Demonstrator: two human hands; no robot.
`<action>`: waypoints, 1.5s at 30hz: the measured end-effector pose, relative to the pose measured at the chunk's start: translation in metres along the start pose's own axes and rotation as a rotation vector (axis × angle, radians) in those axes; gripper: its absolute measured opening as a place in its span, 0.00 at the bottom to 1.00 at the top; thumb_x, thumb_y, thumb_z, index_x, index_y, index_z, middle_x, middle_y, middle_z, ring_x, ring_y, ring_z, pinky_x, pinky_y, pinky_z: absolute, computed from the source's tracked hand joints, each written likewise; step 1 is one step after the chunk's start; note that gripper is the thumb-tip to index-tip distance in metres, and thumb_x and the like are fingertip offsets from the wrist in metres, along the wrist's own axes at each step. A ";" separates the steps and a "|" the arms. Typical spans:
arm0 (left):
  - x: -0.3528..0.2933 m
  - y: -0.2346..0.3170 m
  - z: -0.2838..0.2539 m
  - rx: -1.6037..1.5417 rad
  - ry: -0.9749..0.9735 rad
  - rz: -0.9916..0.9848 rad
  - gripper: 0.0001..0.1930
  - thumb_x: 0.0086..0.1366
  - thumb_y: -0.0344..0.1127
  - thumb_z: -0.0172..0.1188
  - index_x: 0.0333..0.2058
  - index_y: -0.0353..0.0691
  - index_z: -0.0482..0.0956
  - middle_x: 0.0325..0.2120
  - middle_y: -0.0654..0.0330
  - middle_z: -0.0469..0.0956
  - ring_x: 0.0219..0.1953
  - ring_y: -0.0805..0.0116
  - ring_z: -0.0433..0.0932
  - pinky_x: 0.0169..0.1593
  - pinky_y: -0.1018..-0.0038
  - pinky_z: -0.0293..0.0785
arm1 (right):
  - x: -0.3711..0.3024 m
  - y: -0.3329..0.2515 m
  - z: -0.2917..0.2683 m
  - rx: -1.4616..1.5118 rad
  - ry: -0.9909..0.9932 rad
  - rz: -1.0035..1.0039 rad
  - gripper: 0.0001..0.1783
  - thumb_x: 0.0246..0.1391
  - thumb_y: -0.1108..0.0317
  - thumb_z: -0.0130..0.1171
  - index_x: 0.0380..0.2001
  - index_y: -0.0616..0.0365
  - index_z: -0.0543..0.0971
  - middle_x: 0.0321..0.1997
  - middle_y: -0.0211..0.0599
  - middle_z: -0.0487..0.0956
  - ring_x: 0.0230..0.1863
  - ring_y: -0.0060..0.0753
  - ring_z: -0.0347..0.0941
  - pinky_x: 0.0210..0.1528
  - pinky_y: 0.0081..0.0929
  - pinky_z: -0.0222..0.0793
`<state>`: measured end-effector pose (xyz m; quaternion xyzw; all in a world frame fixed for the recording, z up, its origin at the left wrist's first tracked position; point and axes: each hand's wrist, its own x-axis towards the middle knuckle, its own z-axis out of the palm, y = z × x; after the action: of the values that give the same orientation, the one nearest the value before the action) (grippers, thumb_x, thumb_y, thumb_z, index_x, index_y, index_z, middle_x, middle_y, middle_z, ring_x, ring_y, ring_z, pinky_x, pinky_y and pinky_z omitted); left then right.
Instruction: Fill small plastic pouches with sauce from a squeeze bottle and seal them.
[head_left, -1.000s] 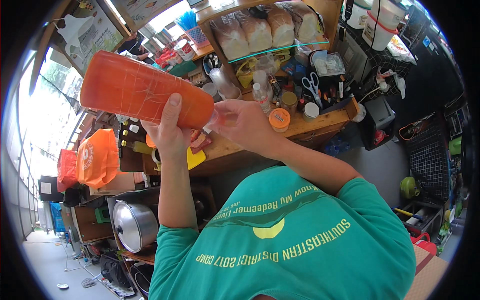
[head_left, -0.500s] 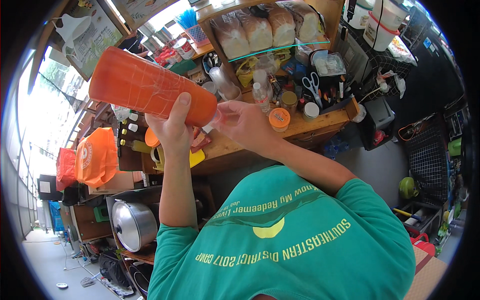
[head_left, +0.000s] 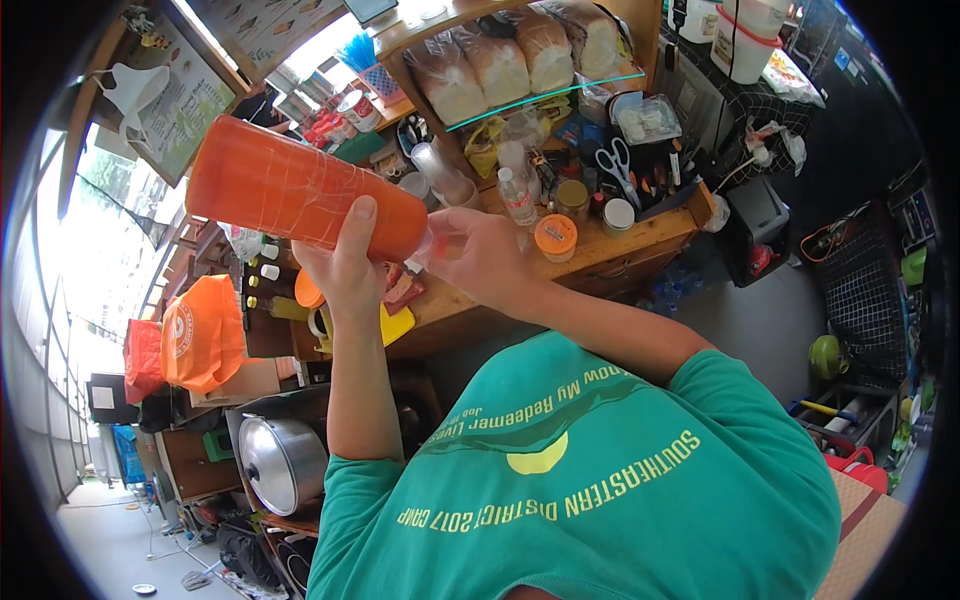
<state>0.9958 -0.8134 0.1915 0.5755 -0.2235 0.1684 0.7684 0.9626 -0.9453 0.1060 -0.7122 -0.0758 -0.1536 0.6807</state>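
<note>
My left hand (head_left: 345,245) is wrapped around a large orange cylinder (head_left: 290,185), its thumb lying along the near side. Creased clear plastic covers the cylinder, which is tilted with its wide end up to the left. At the lower right end, my right hand (head_left: 485,255) has its fingertips pinched on a bit of clear, reddish-tinted plastic (head_left: 432,243). Its fingers partly hide that piece. Below and behind the hands lie a red packet (head_left: 403,290) and a yellow item (head_left: 397,322) on the wooden counter (head_left: 455,302).
Beyond my right hand stand an orange-lidded jar (head_left: 555,236), a clear bottle (head_left: 517,198) and scissors (head_left: 618,165). Bagged bread loaves (head_left: 500,70) fill a shelf at the back. An orange bag (head_left: 205,335) and a metal pot (head_left: 280,462) are at the left.
The orange cylinder and both hands shift only slightly, and the right fingers move a little at its lower end. The whole view has turned a little.
</note>
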 end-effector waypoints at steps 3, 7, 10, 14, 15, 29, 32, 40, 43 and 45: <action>0.000 0.002 0.001 0.027 0.000 0.006 0.23 0.59 0.26 0.69 0.52 0.32 0.72 0.43 0.53 0.80 0.43 0.64 0.81 0.51 0.66 0.78 | -0.002 0.003 0.000 0.004 0.001 -0.003 0.20 0.48 0.66 0.73 0.43 0.65 0.83 0.38 0.45 0.84 0.35 0.36 0.81 0.41 0.30 0.76; -0.001 0.000 0.002 0.046 0.026 0.011 0.23 0.60 0.26 0.69 0.52 0.32 0.72 0.44 0.53 0.80 0.43 0.64 0.81 0.51 0.66 0.78 | -0.005 0.004 0.000 0.001 0.022 -0.003 0.19 0.49 0.65 0.73 0.42 0.64 0.83 0.35 0.43 0.84 0.32 0.35 0.79 0.38 0.30 0.76; -0.002 0.000 0.002 0.054 0.027 0.007 0.23 0.60 0.26 0.69 0.52 0.32 0.72 0.44 0.53 0.80 0.43 0.64 0.81 0.51 0.66 0.78 | -0.006 0.005 0.001 -0.003 0.021 0.001 0.19 0.49 0.65 0.73 0.41 0.64 0.83 0.34 0.42 0.84 0.31 0.34 0.79 0.38 0.30 0.75; -0.003 0.000 0.002 0.037 0.026 -0.006 0.23 0.60 0.26 0.69 0.52 0.32 0.72 0.44 0.52 0.80 0.44 0.64 0.81 0.51 0.66 0.78 | -0.008 0.007 0.002 0.011 0.031 -0.012 0.19 0.48 0.65 0.73 0.41 0.64 0.83 0.33 0.42 0.84 0.31 0.34 0.78 0.38 0.30 0.75; -0.003 0.001 0.002 0.023 0.021 -0.009 0.23 0.60 0.26 0.69 0.52 0.32 0.72 0.44 0.52 0.80 0.44 0.63 0.81 0.51 0.66 0.78 | -0.008 0.007 0.002 0.028 0.036 -0.025 0.19 0.48 0.65 0.73 0.41 0.64 0.83 0.33 0.42 0.84 0.31 0.33 0.78 0.38 0.29 0.75; 0.024 -0.043 -0.058 -0.092 0.174 -0.484 0.21 0.66 0.36 0.64 0.54 0.35 0.71 0.42 0.56 0.79 0.42 0.64 0.81 0.47 0.67 0.80 | -0.027 0.045 -0.035 0.089 0.007 0.109 0.15 0.52 0.71 0.72 0.42 0.62 0.81 0.41 0.31 0.84 0.43 0.21 0.82 0.49 0.22 0.78; 0.018 -0.078 -0.104 0.476 -0.189 -0.924 0.23 0.56 0.41 0.72 0.46 0.34 0.77 0.38 0.54 0.82 0.37 0.60 0.84 0.41 0.64 0.82 | -0.033 0.054 -0.056 0.182 0.036 0.164 0.14 0.52 0.73 0.71 0.42 0.64 0.81 0.40 0.29 0.82 0.42 0.18 0.80 0.50 0.21 0.77; -0.036 -0.181 -0.090 2.098 -1.086 -0.806 0.24 0.54 0.44 0.70 0.48 0.42 0.83 0.47 0.56 0.84 0.48 0.52 0.84 0.47 0.53 0.80 | -0.046 0.059 -0.082 0.026 0.204 0.035 0.15 0.51 0.72 0.72 0.42 0.65 0.81 0.38 0.35 0.83 0.41 0.27 0.82 0.45 0.24 0.78; -0.058 -0.256 -0.103 2.418 -1.081 -0.714 0.17 0.62 0.39 0.62 0.49 0.46 0.84 0.47 0.59 0.84 0.49 0.48 0.82 0.46 0.37 0.75 | -0.052 0.055 -0.083 0.034 0.144 0.089 0.14 0.52 0.72 0.72 0.41 0.64 0.81 0.37 0.34 0.83 0.41 0.23 0.81 0.46 0.23 0.77; -0.064 -0.268 -0.078 2.503 -1.408 -0.571 0.21 0.62 0.43 0.62 0.53 0.47 0.83 0.49 0.57 0.82 0.50 0.49 0.81 0.47 0.35 0.73 | -0.058 0.053 -0.090 -0.034 0.144 0.153 0.13 0.53 0.75 0.70 0.41 0.64 0.80 0.39 0.28 0.80 0.42 0.16 0.77 0.51 0.19 0.75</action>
<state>1.0918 -0.8136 -0.0782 0.8384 -0.1366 -0.2161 -0.4814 0.9149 -1.0320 0.0392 -0.7146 0.0306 -0.1535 0.6818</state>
